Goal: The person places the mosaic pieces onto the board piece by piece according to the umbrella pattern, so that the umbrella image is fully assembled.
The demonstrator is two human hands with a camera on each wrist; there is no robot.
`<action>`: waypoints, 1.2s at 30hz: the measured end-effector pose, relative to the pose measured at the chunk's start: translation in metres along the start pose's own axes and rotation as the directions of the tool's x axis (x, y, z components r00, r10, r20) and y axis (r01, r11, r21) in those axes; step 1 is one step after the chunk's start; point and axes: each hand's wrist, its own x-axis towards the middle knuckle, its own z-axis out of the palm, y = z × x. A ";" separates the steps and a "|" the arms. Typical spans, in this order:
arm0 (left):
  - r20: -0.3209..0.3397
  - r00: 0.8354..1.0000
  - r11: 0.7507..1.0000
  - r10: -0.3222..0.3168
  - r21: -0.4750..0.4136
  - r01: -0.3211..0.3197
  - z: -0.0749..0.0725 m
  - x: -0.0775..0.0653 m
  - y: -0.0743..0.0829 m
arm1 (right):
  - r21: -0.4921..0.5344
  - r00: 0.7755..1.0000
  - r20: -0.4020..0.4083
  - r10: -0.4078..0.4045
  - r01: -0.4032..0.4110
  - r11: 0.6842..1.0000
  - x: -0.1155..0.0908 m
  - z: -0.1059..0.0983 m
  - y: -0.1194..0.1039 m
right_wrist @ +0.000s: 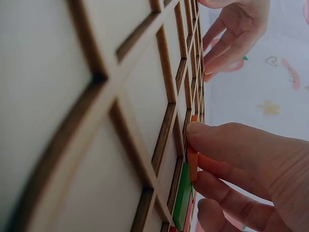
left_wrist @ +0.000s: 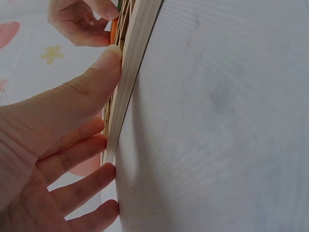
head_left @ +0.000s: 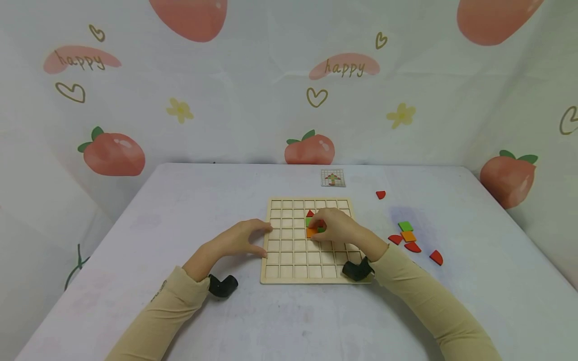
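A wooden grid board [head_left: 286, 259] lies on the table, divided into square cells. My left hand [head_left: 241, 238] rests at its left edge, thumb and fingers spread and touching the rim. Over the middle of the board, my right hand [head_left: 336, 225] pinches an orange square tile [head_left: 310, 233], which in the right wrist view stands slightly proud of the grid. Close by are a green tile [right_wrist: 182, 198] and a red triangular tile [head_left: 310, 213]. Another green tile [head_left: 309, 221] is partly covered by the right fingers.
Right of the board lie a green tile [head_left: 405, 226], an orange tile [head_left: 408, 236] and several red rounded pieces [head_left: 436, 257]. One more red piece [head_left: 381, 194] sits farther back. A small pattern card [head_left: 332, 178] lies behind the board, before a printed cloth backdrop [head_left: 253, 100].
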 end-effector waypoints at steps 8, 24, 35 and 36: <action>0.001 1.000 1.000 -0.009 -0.002 0.009 0.000 0.000 0.000 | 0.006 1.000 -0.003 0.008 -0.008 1.000 0.000 0.001 0.001; 0.009 1.000 1.000 -0.027 -0.016 0.027 0.000 -0.001 0.001 | 0.044 1.000 -0.029 0.002 0.000 0.999 -0.005 -0.005 0.006; 0.007 1.000 1.000 -0.020 0.000 0.020 0.000 0.000 0.002 | 0.105 0.998 -0.056 0.035 -0.029 0.994 -0.021 -0.021 0.025; 0.007 1.000 1.000 -0.016 0.005 0.016 0.000 0.000 0.002 | 0.107 0.997 -0.062 0.040 -0.033 0.994 -0.022 -0.022 0.028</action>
